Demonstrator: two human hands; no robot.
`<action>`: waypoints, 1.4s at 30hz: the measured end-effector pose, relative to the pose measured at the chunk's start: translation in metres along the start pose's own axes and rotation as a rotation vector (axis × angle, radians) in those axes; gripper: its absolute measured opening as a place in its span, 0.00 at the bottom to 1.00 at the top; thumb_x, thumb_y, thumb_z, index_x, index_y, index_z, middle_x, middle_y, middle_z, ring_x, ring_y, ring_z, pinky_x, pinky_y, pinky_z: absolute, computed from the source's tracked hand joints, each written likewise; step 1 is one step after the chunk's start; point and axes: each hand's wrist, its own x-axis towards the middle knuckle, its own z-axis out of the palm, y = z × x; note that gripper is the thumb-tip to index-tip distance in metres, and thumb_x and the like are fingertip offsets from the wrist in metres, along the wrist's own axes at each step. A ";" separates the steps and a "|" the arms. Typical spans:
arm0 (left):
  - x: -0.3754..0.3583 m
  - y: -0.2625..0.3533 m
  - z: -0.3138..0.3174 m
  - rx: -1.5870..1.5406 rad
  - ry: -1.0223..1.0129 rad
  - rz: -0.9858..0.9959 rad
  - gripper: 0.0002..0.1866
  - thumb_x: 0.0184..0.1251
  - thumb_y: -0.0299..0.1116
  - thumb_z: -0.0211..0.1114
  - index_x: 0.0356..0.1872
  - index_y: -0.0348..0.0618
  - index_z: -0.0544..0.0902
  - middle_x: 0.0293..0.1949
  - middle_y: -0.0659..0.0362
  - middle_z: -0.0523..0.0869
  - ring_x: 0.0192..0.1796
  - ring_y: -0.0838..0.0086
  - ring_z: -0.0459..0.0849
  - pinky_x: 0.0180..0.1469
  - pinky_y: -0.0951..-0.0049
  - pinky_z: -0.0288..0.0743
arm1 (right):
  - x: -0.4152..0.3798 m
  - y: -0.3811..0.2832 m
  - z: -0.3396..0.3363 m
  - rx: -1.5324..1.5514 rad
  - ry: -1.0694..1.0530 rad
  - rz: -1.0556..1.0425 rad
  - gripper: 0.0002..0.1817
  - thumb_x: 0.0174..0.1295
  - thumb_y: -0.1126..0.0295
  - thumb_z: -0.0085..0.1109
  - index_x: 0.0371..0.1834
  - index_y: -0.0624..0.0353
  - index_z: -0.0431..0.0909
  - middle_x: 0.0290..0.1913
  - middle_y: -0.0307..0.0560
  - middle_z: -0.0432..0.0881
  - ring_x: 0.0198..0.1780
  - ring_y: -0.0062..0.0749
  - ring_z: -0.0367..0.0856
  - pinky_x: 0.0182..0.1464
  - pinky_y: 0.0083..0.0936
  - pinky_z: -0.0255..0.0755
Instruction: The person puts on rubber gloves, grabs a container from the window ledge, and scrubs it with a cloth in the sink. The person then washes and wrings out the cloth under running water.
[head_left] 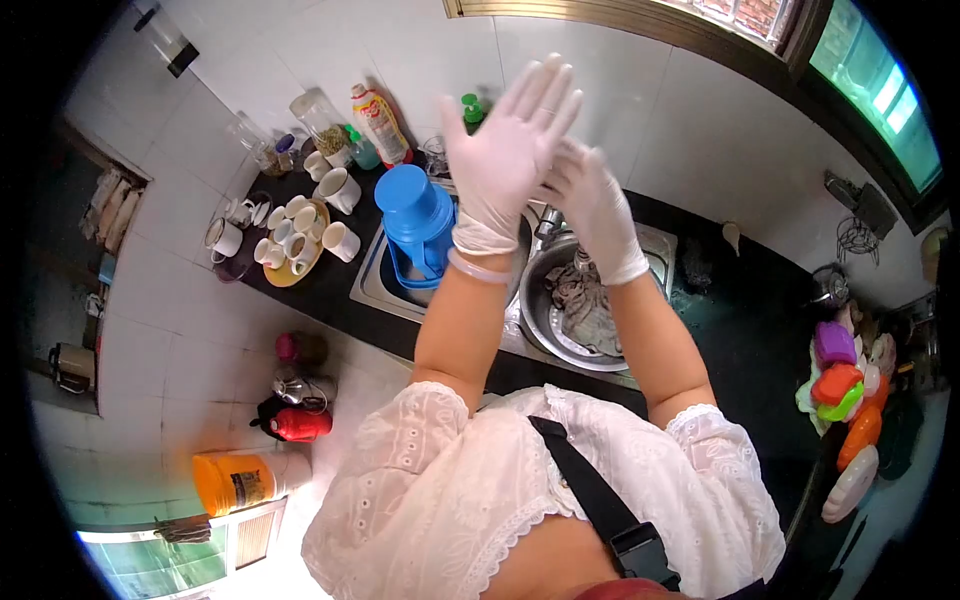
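Both hands wear thin white gloves and are raised above the double sink (385, 300). My left hand (512, 150) is open, its fingers stretched upward and the thumb apart. Close beside and partly behind it is my right hand (597, 205), with fingers extended; whether the two touch is hard to tell. Neither hand holds anything visible. Below my right hand, a metal basin (540, 330) sits in the right bowl with a grey wet cloth (588, 308) in it. A blue jug (415, 225) stands in the left bowl, near my left forearm.
On the left counter are a yellow tray (283, 275) of several white cups, a white mug (340, 190), glass jars (320, 122) and a red-and-white bottle (380, 122). Colourful plastic containers (838, 385) crowd the right side. A faucet (548, 222) rises behind the basin. An orange bucket (228, 482) stands lower left.
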 end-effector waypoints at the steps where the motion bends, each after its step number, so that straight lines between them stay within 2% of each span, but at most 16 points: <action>1: -0.002 -0.009 -0.003 -0.090 0.016 -0.021 0.53 0.65 0.67 0.43 0.70 0.24 0.41 0.73 0.38 0.41 0.76 0.51 0.41 0.76 0.49 0.34 | 0.006 -0.002 0.006 0.094 -0.076 0.012 0.28 0.66 0.55 0.47 0.64 0.64 0.62 0.56 0.50 0.72 0.55 0.35 0.73 0.57 0.32 0.68; 4: -0.007 -0.033 -0.019 -0.291 0.133 -0.121 0.52 0.64 0.67 0.47 0.71 0.28 0.44 0.72 0.37 0.49 0.75 0.49 0.46 0.75 0.52 0.46 | 0.013 0.000 0.013 0.149 -0.252 -0.024 0.34 0.70 0.51 0.43 0.72 0.60 0.49 0.68 0.50 0.61 0.69 0.34 0.61 0.71 0.33 0.55; 5: -0.008 -0.048 -0.015 0.054 0.185 0.052 0.52 0.64 0.67 0.46 0.71 0.30 0.42 0.72 0.37 0.47 0.75 0.48 0.45 0.75 0.52 0.46 | 0.017 0.014 0.008 0.023 -0.286 -0.083 0.35 0.70 0.51 0.43 0.72 0.60 0.47 0.69 0.51 0.59 0.70 0.36 0.59 0.72 0.35 0.53; 6: -0.009 -0.063 -0.011 0.410 0.297 0.199 0.52 0.63 0.68 0.45 0.72 0.33 0.41 0.72 0.36 0.45 0.75 0.47 0.44 0.74 0.51 0.46 | 0.015 0.017 0.010 0.037 -0.265 -0.075 0.34 0.69 0.53 0.44 0.72 0.61 0.48 0.67 0.53 0.61 0.68 0.38 0.63 0.69 0.36 0.57; 8: -0.016 -0.041 -0.002 -0.058 0.011 -0.059 0.54 0.62 0.70 0.42 0.72 0.33 0.35 0.72 0.34 0.41 0.75 0.43 0.41 0.74 0.43 0.36 | 0.012 0.024 0.016 0.065 -0.223 -0.060 0.34 0.67 0.58 0.47 0.71 0.63 0.50 0.64 0.57 0.64 0.62 0.43 0.69 0.63 0.39 0.65; 12: -0.006 -0.060 0.026 0.736 0.058 0.246 0.49 0.64 0.69 0.43 0.74 0.45 0.39 0.72 0.36 0.46 0.72 0.37 0.48 0.67 0.26 0.42 | -0.022 0.009 0.054 0.078 0.064 0.011 0.35 0.61 0.59 0.43 0.69 0.67 0.54 0.55 0.60 0.73 0.51 0.42 0.78 0.52 0.36 0.74; 13: -0.007 -0.050 0.013 0.573 0.046 0.216 0.46 0.65 0.68 0.42 0.73 0.45 0.45 0.71 0.39 0.53 0.72 0.42 0.53 0.70 0.35 0.48 | -0.023 0.011 0.050 0.066 0.065 0.034 0.34 0.61 0.58 0.43 0.69 0.67 0.54 0.54 0.60 0.74 0.51 0.41 0.78 0.52 0.35 0.74; 17: -0.011 -0.027 -0.019 1.078 0.091 0.179 0.37 0.71 0.61 0.39 0.73 0.48 0.53 0.69 0.46 0.63 0.69 0.54 0.65 0.69 0.59 0.61 | -0.031 0.033 0.031 0.099 0.048 0.128 0.33 0.66 0.44 0.39 0.60 0.64 0.65 0.46 0.57 0.76 0.42 0.39 0.80 0.48 0.34 0.76; 21: -0.012 -0.061 -0.007 1.372 0.147 0.528 0.39 0.72 0.61 0.36 0.72 0.39 0.54 0.69 0.49 0.64 0.70 0.57 0.64 0.68 0.56 0.60 | -0.036 0.039 0.007 0.132 -0.076 0.146 0.36 0.67 0.38 0.39 0.59 0.63 0.65 0.45 0.54 0.78 0.42 0.37 0.81 0.50 0.34 0.76; 24: -0.031 -0.047 -0.026 1.238 -0.010 0.162 0.41 0.71 0.62 0.36 0.72 0.36 0.53 0.70 0.48 0.63 0.71 0.54 0.62 0.69 0.55 0.59 | -0.035 0.032 -0.001 0.103 0.126 0.017 0.26 0.73 0.51 0.35 0.62 0.59 0.63 0.51 0.56 0.76 0.51 0.42 0.78 0.60 0.38 0.69; 26: -0.056 -0.060 -0.035 0.370 0.289 -0.276 0.41 0.72 0.58 0.38 0.68 0.26 0.57 0.68 0.37 0.61 0.70 0.47 0.60 0.70 0.55 0.57 | -0.033 0.025 -0.024 0.247 0.212 0.009 0.25 0.73 0.52 0.36 0.62 0.59 0.64 0.52 0.55 0.76 0.52 0.41 0.78 0.60 0.37 0.69; 28: -0.067 -0.075 -0.041 0.134 0.410 -0.132 0.38 0.74 0.55 0.35 0.67 0.26 0.59 0.63 0.35 0.68 0.67 0.47 0.67 0.70 0.55 0.58 | -0.052 0.032 -0.038 0.364 0.177 0.119 0.24 0.73 0.53 0.37 0.62 0.59 0.64 0.52 0.54 0.76 0.52 0.40 0.77 0.60 0.37 0.69; 30: -0.083 -0.085 -0.061 0.510 0.437 -0.173 0.34 0.75 0.50 0.36 0.66 0.26 0.60 0.62 0.36 0.69 0.64 0.48 0.71 0.68 0.57 0.63 | -0.081 0.052 -0.051 0.407 0.159 0.241 0.24 0.72 0.54 0.38 0.62 0.60 0.65 0.52 0.53 0.76 0.53 0.40 0.77 0.59 0.37 0.69; 32: -0.101 -0.090 -0.081 1.280 0.221 -0.059 0.20 0.72 0.30 0.47 0.59 0.28 0.71 0.54 0.44 0.79 0.58 0.58 0.78 0.61 0.64 0.72 | -0.107 0.073 -0.064 0.266 0.195 0.280 0.23 0.72 0.56 0.39 0.62 0.60 0.66 0.52 0.52 0.76 0.54 0.39 0.76 0.59 0.37 0.69; 37: -0.142 -0.058 -0.126 2.155 -0.283 -0.054 0.10 0.66 0.24 0.56 0.43 0.35 0.83 0.39 0.53 0.86 0.45 0.64 0.84 0.52 0.68 0.74 | -0.145 0.088 -0.128 -0.487 0.300 0.346 0.18 0.70 0.63 0.46 0.46 0.70 0.77 0.40 0.48 0.83 0.42 0.27 0.81 0.47 0.25 0.74; 42: -0.205 -0.017 -0.153 1.914 0.455 -0.296 0.13 0.72 0.26 0.52 0.48 0.31 0.81 0.45 0.54 0.85 0.48 0.73 0.83 0.55 0.74 0.73 | -0.173 0.039 -0.209 -0.471 0.585 0.472 0.16 0.68 0.63 0.48 0.45 0.67 0.77 0.42 0.48 0.84 0.42 0.30 0.83 0.47 0.24 0.74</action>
